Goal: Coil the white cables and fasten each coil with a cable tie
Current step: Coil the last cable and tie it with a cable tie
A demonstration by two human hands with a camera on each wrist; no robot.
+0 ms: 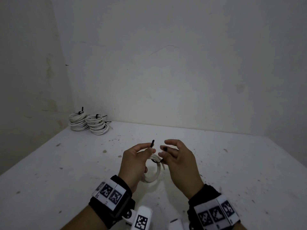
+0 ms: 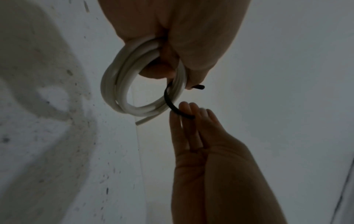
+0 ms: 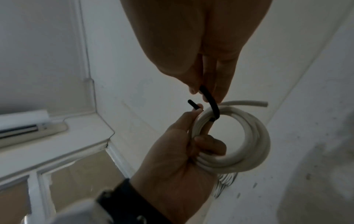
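My left hand [image 1: 135, 161] grips a small coil of white cable [image 1: 155, 173] above the table, and its thumb and forefinger pinch one end of a black cable tie [image 1: 152, 143]. The tie loops under the coil's strands [image 3: 215, 108]. My right hand [image 1: 176, 156] pinches the tie's other end [image 3: 205, 94] between thumb and fingers. In the left wrist view the coil [image 2: 122, 91] hangs from the left fingers with the tie [image 2: 172, 106] curving to the right fingertips [image 2: 189, 110]. One free cable end [image 3: 249, 103] sticks out sideways.
Two stacks of tied white coils [image 1: 88, 122] stand in the far left corner of the white table [image 1: 232, 163], against the wall. The table top is speckled with dark bits. A window ledge [image 3: 57, 136] shows in the right wrist view.
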